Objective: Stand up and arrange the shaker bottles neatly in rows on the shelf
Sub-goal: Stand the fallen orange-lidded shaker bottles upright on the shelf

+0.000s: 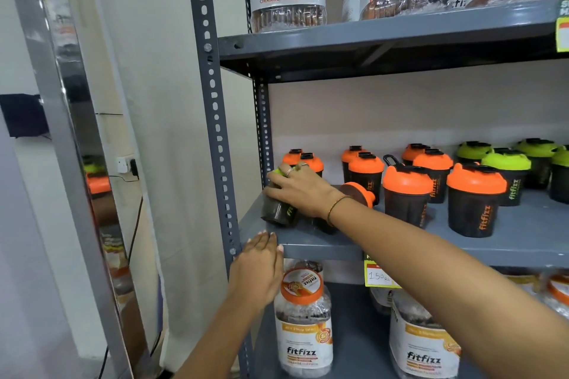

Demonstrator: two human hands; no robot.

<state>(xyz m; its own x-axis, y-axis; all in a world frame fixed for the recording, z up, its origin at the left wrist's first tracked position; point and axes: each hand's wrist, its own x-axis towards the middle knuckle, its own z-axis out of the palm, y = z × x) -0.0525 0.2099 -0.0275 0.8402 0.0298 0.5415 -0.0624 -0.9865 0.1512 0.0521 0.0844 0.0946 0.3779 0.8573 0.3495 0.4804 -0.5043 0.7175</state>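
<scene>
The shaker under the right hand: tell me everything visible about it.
The shaker is a dark, translucent plastic-looking cup with a lime-green lid, just visible under the fingers, and green lettering on its side. It stands slightly tilted at the left front corner of the grey middle shelf, beside the upright post. The right hand grips it from above. A toppled orange-lidded shaker lies behind.

The grey shelf (320,244) carries upright orange-lidded shakers (474,200), green-lidded shakers (506,177) at right, one orange-lidded shaker lying down (358,194), and a tilted green-lidded shaker (280,209) at left.
</scene>
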